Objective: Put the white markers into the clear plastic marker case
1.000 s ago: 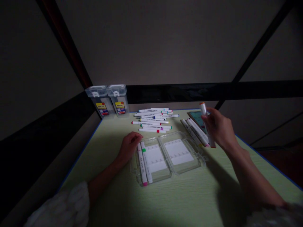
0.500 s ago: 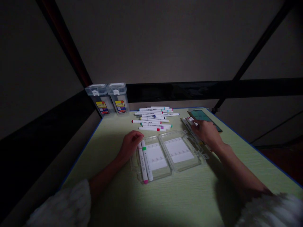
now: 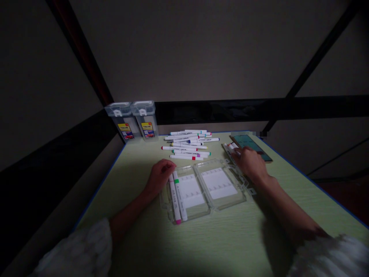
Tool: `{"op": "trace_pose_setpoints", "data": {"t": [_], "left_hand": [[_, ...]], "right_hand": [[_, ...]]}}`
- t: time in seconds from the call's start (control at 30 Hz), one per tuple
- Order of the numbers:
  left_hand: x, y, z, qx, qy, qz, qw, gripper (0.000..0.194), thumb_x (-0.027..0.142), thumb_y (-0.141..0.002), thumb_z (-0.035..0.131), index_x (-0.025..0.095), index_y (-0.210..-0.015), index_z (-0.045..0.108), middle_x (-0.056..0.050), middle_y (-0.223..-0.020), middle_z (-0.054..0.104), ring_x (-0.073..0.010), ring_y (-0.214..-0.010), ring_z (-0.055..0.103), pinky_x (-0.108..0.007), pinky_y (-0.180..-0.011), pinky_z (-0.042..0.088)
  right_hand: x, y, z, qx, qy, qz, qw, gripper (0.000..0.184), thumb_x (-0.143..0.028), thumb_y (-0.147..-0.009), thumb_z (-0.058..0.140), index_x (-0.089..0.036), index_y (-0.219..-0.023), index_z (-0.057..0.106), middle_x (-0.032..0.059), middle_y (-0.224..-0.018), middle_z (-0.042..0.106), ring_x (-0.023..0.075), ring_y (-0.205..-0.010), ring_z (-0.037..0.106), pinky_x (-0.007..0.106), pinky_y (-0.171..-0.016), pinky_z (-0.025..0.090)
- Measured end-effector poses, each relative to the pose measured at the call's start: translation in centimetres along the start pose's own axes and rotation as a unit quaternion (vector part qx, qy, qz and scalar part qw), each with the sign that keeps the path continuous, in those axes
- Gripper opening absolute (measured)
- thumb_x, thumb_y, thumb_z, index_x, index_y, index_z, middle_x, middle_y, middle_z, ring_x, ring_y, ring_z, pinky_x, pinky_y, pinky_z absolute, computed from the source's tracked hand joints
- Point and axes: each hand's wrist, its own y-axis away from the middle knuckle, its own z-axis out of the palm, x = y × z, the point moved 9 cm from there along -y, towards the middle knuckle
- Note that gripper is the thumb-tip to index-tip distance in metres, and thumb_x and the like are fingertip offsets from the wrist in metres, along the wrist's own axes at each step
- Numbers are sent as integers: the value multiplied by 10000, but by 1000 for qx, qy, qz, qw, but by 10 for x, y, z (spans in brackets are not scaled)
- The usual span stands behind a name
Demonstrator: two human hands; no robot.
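A clear hinged plastic case (image 3: 212, 207) lies open on the table, with white paper inserts in both halves. In its left half rest two white markers side by side, one with a pink end (image 3: 175, 200) and one with a green band (image 3: 180, 196). My left hand (image 3: 159, 176), its fingers curled together, is at the case's upper left edge by the marker tops; what its fingertips hold, if anything, is hidden. Right of the case, my right hand (image 3: 251, 163) is closed on a white marker (image 3: 234, 147). Another white marker (image 3: 227, 149) lies beside it, partly hidden by the hand.
A loose pile of white markers (image 3: 187, 146) with coloured ends lies behind the case. Two lidded clear containers (image 3: 125, 125) stand at the back left corner. A phone (image 3: 250, 145) lies at the back right of the pale green table (image 3: 219, 242), near a wall.
My right hand has shifted slightly left, and the marker in its fingers shows a little more. My left hand stays at the case's edge.
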Motion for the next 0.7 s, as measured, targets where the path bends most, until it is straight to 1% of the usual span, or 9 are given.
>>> {"op": "trace_pose_setpoints", "data": {"t": [0.2,0.4,0.5,0.6,0.7], "left_hand": [[0,-1,0,1,5,3,1000,92,200,-677,524,131,-649,577,-4,-673,562,-112,-645,513,-230,-607,396],[0,0,0,3,17,5,1000,80,193,-668,529,135,-638,575,2,-657,553,-110,-641,515,-227,-605,404],[-1,0,0,1,13,5,1000,84,197,-671,527,135,-641,574,2,-656,554,-108,-635,512,-228,-601,405],[-1,0,1,-1,11,7,1000,96,211,-676,519,137,-643,571,-1,-663,551,-108,-629,508,-230,-590,403],[-1,0,-3,18,18,12,1000,76,198,-658,517,140,-655,565,-10,-719,551,-111,-662,518,-232,-605,415]], "right_hand": [[1,6,1,-19,27,24,999,412,-404,-852,299,-183,-1029,598,149,-970,567,254,-735,621,312,-575,430],[2,6,4,-33,26,30,999,437,-431,-853,277,-184,-1045,582,145,-979,562,263,-769,615,325,-596,437],[3,6,4,-28,22,31,999,434,-435,-853,285,-184,-1062,570,141,-990,563,255,-778,613,315,-605,436],[2,7,2,-18,14,25,999,450,-450,-855,272,-185,-1075,562,137,-978,567,253,-762,614,305,-578,427],[1,8,-3,-2,-3,17,1000,468,-456,-857,258,-182,-1100,549,138,-956,574,251,-736,614,296,-543,411]]}}
